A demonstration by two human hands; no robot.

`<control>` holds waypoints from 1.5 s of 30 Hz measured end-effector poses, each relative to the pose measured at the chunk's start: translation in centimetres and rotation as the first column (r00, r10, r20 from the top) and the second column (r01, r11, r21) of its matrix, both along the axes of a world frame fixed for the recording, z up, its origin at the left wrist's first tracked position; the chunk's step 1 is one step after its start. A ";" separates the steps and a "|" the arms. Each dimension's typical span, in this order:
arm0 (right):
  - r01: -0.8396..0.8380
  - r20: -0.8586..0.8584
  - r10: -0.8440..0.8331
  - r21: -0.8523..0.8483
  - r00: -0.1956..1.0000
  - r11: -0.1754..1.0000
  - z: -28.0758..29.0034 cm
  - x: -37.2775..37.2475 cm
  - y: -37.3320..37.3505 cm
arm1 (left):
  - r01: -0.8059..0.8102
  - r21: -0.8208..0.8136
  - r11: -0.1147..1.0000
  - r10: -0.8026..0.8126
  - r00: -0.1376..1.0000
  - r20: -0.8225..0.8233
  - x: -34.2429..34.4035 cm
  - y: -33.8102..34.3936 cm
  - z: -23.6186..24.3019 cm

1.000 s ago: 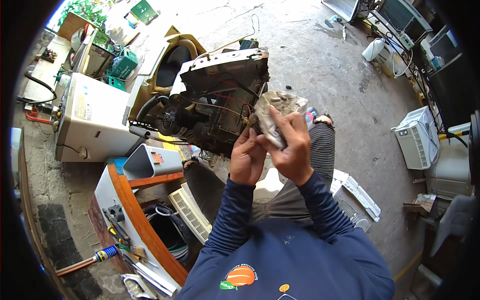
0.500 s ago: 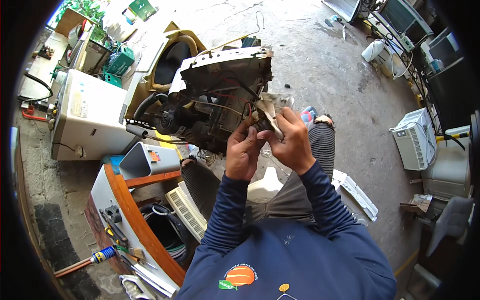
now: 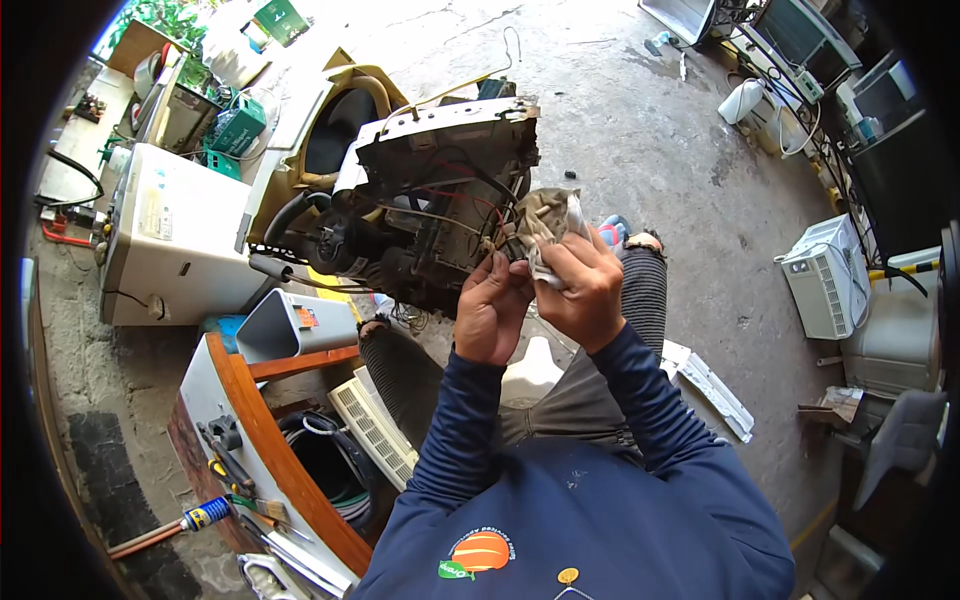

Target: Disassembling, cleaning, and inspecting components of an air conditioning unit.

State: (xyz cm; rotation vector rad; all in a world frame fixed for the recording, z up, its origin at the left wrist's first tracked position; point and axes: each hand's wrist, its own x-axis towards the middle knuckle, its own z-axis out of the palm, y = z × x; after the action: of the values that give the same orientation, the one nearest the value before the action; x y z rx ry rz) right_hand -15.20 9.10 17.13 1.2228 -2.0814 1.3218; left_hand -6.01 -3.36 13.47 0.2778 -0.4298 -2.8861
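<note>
In front of me stands a dirty, opened appliance chassis (image 3: 440, 160) with a pale metal edge, dark insides and loose wires. My right hand (image 3: 580, 285) is closed round a crumpled, stained cloth (image 3: 548, 218) at the chassis's right side. Close beside it, my left hand (image 3: 493, 310) has its fingers pinched together by the wires (image 3: 492, 240) at the chassis's lower right corner. What the left fingertips hold, a small part or a wire, is too small to make out.
At lower left a wood-edged table (image 3: 290, 450) carries pliers, a brush and a blue spray can (image 3: 207, 512). A white cabinet (image 3: 175, 240) stands at left. White panels (image 3: 710, 390) lie on the floor to the right; a window air conditioner (image 3: 828, 280) sits farther right.
The cloth in my right hand has bunched up and spread higher beside the chassis. Both hands have shifted only slightly.
</note>
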 end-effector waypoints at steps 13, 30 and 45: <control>0.047 0.049 -0.047 -0.004 0.998 0.999 1.4 0.6 0.7 | -0.043 -0.075 0.996 0.044 0.999 0.011 0.0 0.2 0.1; -0.053 -0.005 0.054 0.115 0.999 0.992 2.6 -0.8 -0.4 | -0.030 -0.278 0.960 0.060 0.993 0.098 0.2 -0.6 0.9; -0.059 -0.083 0.077 0.200 0.994 0.978 2.0 -1.4 -0.4 | -0.013 -0.161 0.987 0.029 0.995 0.097 -0.3 0.1 1.0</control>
State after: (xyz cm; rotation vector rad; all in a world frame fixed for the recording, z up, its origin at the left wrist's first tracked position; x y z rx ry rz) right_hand -16.59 8.72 19.09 1.4202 -2.1642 1.0862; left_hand -6.32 -3.23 14.50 0.3971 -0.6674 -2.8048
